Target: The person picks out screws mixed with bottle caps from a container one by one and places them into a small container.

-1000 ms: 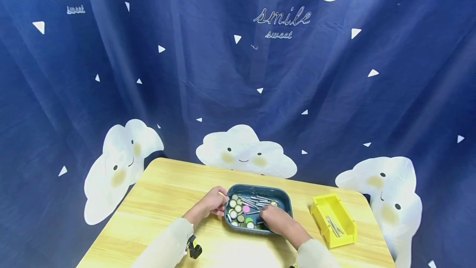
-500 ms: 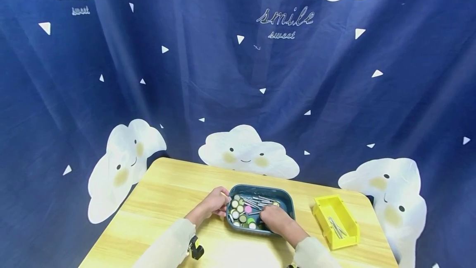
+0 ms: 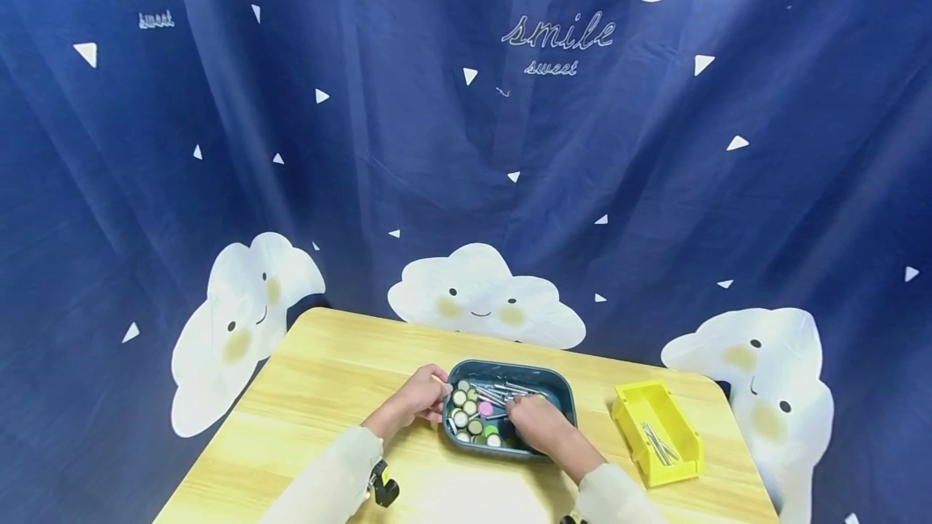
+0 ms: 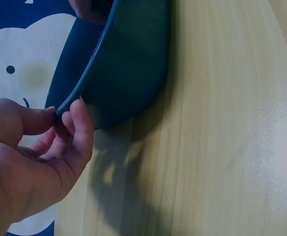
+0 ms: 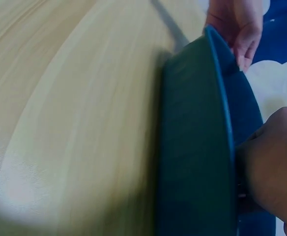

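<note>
A dark teal basin (image 3: 557,391) holds round discs like bottle caps (image 3: 461,419), mostly pale-topped, at its left. A pink disc (image 3: 485,408) and a green disc (image 3: 491,430) lie among them. Long thin metal rods, like nails (image 3: 492,396), are heaped in the middle. My left hand (image 4: 40,152) pinches the basin's left rim between thumb and fingers. Reaching over the near side, my right hand (image 3: 540,424) is down inside the basin at the rods. Its fingertips are hidden, and I cannot tell whether they hold a rod.
To the right of the basin stands a yellow bin (image 3: 677,429) with several similar metal rods (image 3: 660,445) in it. Both rest on a wooden table (image 3: 349,362), with a blue cloud-patterned curtain (image 3: 437,144) behind its far edge.
My right hand has shifted slightly left and away from me inside the basin, towards the heaped rods. My left hand keeps its pinch on the rim.
</note>
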Available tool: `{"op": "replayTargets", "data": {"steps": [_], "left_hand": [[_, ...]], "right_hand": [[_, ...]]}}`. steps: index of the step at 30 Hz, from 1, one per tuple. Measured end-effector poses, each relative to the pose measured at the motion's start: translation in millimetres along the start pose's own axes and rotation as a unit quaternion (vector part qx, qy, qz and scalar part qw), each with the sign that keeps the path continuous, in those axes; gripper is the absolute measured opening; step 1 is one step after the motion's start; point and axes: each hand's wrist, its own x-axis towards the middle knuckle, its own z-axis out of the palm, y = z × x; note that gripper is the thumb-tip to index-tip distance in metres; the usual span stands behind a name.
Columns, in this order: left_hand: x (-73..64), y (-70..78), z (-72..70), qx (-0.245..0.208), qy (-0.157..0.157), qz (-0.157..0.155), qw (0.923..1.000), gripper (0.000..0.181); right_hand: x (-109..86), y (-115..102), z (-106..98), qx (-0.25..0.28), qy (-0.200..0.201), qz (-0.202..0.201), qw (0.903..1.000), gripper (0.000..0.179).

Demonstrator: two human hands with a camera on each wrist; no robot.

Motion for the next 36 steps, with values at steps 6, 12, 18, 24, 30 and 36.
{"op": "replayTargets", "data": {"steps": [6,12,18,24,30,36], "left_hand": [[-0.1,-0.7,-0.1,-0.003,0.0,0.004,1.0,0.03],[-0.6,-0.8,-0.8,-0.004,0.0,0.004,1.0,0.031],[-2.0,-0.8,0.1,0.001,0.005,0.001,1.0,0.029],[-2.6,0.0,0.3,0.002,0.001,0.0,1.0,0.028],[-1.0,1.7,-1.0,0.006,0.0,-0.001,1.0,0.03],[-1.2,0.8,0.5,0.005,0.0,0.0,1.0,0.028]], "right_hand": [[3.7,6,-9,0.012,-0.025,0.019,0.9994,0.012],[2.7,14,-17,0.039,-0.034,0.047,0.9975,0.01],[-6.7,23,-26,0.038,0.014,0.056,0.9976,0.018],[-22.7,35,-37,0.054,0.053,0.07,0.9947,0.02],[-40.8,48,-43,0.05,0.085,0.111,0.9889,0.024],[-66.3,62,-45,0.057,0.121,0.136,0.9816,0.024]]}}
